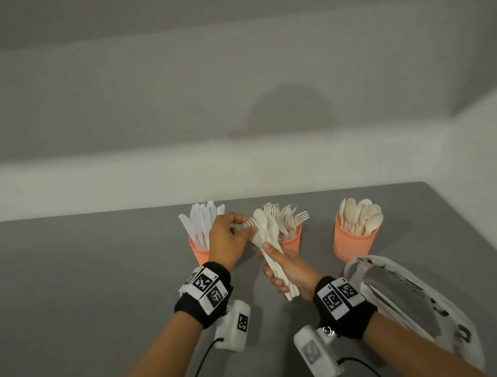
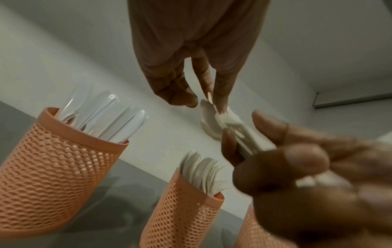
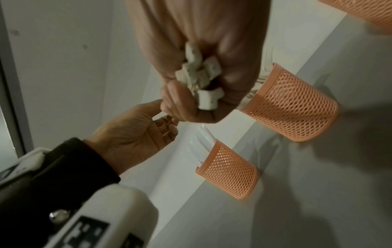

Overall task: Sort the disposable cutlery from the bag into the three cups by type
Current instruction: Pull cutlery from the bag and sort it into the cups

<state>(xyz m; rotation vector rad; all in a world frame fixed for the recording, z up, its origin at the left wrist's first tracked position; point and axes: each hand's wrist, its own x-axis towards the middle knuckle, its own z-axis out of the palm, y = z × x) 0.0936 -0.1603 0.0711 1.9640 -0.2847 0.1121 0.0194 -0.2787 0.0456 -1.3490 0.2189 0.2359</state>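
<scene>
The right hand (image 1: 287, 269) is clenched round the handles of a mixed bundle of white cutlery (image 1: 268, 242), holding it upright just in front of the fork cup (image 1: 292, 239), probably so the heads fan out and each type can be told apart. The left hand (image 1: 227, 241) pinches one piece at the top of the bundle, seemingly a fork, likely to draw it free. The knife cup (image 1: 199, 254) stands left of the fork cup, the spoon cup (image 1: 352, 243) right, the plastic bag (image 1: 411, 300) nearer, right, on the worktop (image 1: 81, 287).

Wide bare tabletop (image 1: 81, 287) fills the frame's left. At the back edge, knife cup (image 1: 198, 252), fork cup (image 1: 292, 240) and spoon cup (image 1: 352, 243) bristle upward; a gap separates fork and spoon cups. The bag (image 1: 411, 303) blocks the lower right.
</scene>
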